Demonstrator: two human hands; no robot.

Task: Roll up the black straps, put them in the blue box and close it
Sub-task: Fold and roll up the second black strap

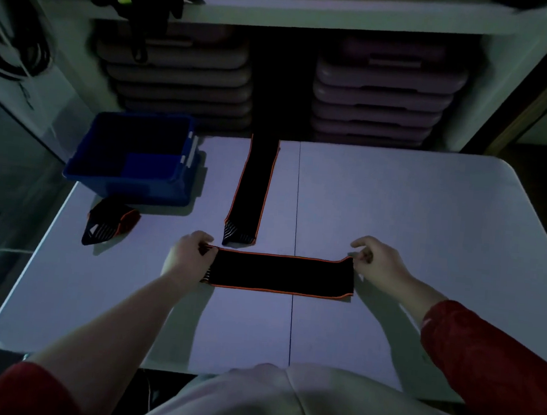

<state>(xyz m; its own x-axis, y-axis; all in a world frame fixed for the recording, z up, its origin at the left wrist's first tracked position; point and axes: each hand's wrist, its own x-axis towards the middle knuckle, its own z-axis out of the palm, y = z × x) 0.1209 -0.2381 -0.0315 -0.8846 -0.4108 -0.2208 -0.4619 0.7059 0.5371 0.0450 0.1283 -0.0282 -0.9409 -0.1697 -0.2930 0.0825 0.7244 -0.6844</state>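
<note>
Head view: left hand (186, 255) and right hand (380, 262) each pinch an end of the strap (281, 273) stretched flat between them; uneven tension risks a skewed roll

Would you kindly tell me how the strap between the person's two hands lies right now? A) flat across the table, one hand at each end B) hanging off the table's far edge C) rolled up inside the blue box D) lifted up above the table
A: the strap lies flat on the table, with the left hand at one end and the right hand at the other.
</note>
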